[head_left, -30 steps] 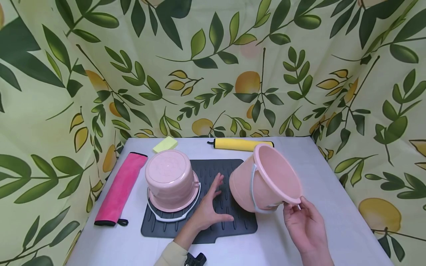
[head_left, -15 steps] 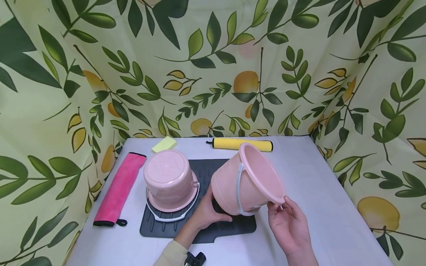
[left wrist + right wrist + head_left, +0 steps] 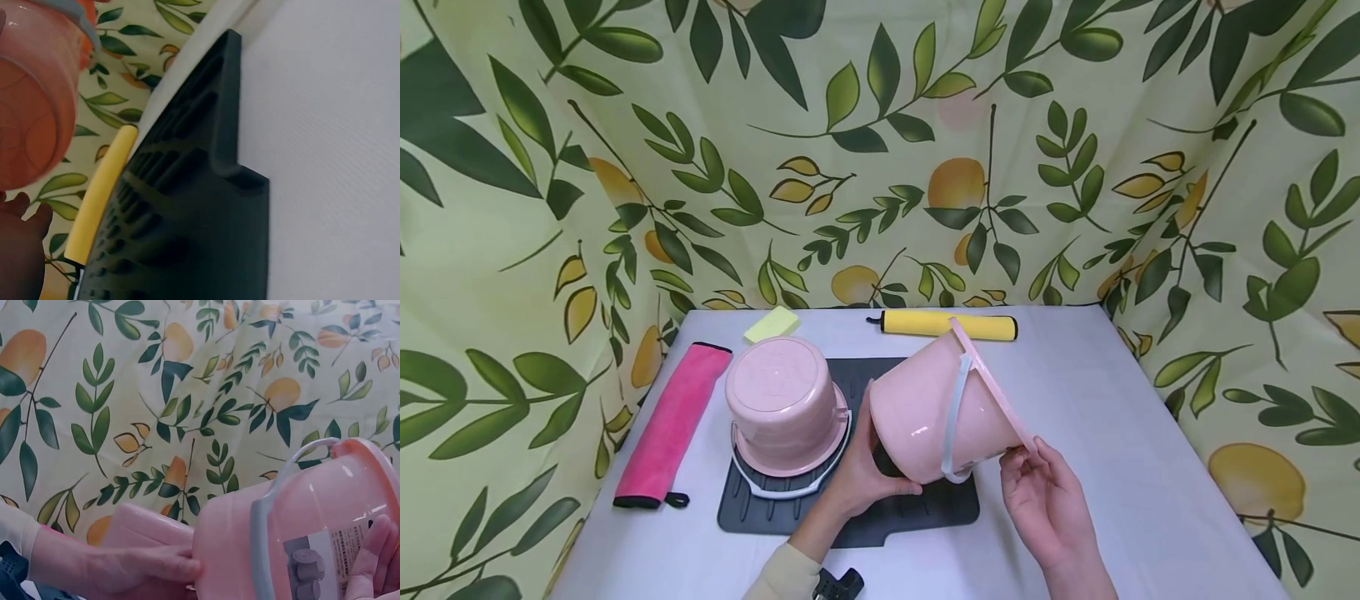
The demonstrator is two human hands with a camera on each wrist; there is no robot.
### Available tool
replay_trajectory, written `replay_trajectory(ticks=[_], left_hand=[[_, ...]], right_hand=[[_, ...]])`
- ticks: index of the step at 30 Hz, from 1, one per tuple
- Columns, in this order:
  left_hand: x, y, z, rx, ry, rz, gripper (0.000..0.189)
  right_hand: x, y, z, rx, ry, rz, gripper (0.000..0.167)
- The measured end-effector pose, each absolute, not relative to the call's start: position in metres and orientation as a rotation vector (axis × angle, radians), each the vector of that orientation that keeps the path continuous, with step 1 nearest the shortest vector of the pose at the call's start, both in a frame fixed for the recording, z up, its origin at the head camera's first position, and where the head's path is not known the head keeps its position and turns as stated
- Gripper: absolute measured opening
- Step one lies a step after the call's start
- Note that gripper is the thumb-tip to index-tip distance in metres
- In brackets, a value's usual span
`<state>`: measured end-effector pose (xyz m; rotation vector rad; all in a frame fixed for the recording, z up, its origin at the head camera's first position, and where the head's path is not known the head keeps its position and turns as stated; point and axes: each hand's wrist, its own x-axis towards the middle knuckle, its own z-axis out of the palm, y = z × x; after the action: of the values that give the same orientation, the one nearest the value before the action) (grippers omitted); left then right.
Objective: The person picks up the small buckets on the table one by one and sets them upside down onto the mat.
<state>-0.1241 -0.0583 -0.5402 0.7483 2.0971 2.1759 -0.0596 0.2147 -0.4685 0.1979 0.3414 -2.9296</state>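
A pink bucket (image 3: 917, 408) with a pale blue handle (image 3: 957, 417) is tilted in the air, its mouth turned toward the right. My left hand (image 3: 861, 479) holds its base, thumb below and fingers at the side. At the lower edge of the rim, my right hand (image 3: 1048, 504) pinches the bucket. A printed label (image 3: 319, 565) shows on its wall in the right wrist view. To the left, a second pink bucket (image 3: 778, 392) stands upside down on a dark ridged mat (image 3: 917, 518), its white handle lying around it.
On the left lies a pink fabric roll (image 3: 673, 425) with black ends. A pale yellow sponge (image 3: 772, 323) and a yellow roll (image 3: 917, 322) lie along the table's back edge. Leaf-patterned cloth (image 3: 880, 167) walls in the white table.
The tilted bucket has moved left into my left hand, which was apart from it one second ago. Its mouth has turned away from view. My right hand moved left along with it.
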Motion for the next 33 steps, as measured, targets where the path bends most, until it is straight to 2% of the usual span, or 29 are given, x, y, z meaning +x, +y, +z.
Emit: replay_trajectory(ticks=[4,9,17,26,33], left_hand=[[-0.123,-0.058,-0.531,0.725,2.123,2.200,0.145],[-0.122,-0.057,-0.524,0.745,2.193,2.225,0.139],[-0.120,-0.056,-0.516,0.740,2.197,2.215,0.143],[-0.123,-0.059,-0.500,0.769,2.445,2.047,0.141],[-0.128,-0.068,-0.478,0.876,2.663,1.841,0.142]], right_hand=[[-0.061,0.213,-0.472,0.294,0.324,-2.925,0.029],[-0.062,0.205,-0.476,0.394,0.325,-2.906,0.042],[-0.063,0.197,-0.477,0.496,0.368,-2.889,0.054],[-0.063,0.196,-0.479,0.483,0.421,-2.863,0.044],[-0.066,0.198,-0.501,0.351,0.831,-2.732,0.037]])
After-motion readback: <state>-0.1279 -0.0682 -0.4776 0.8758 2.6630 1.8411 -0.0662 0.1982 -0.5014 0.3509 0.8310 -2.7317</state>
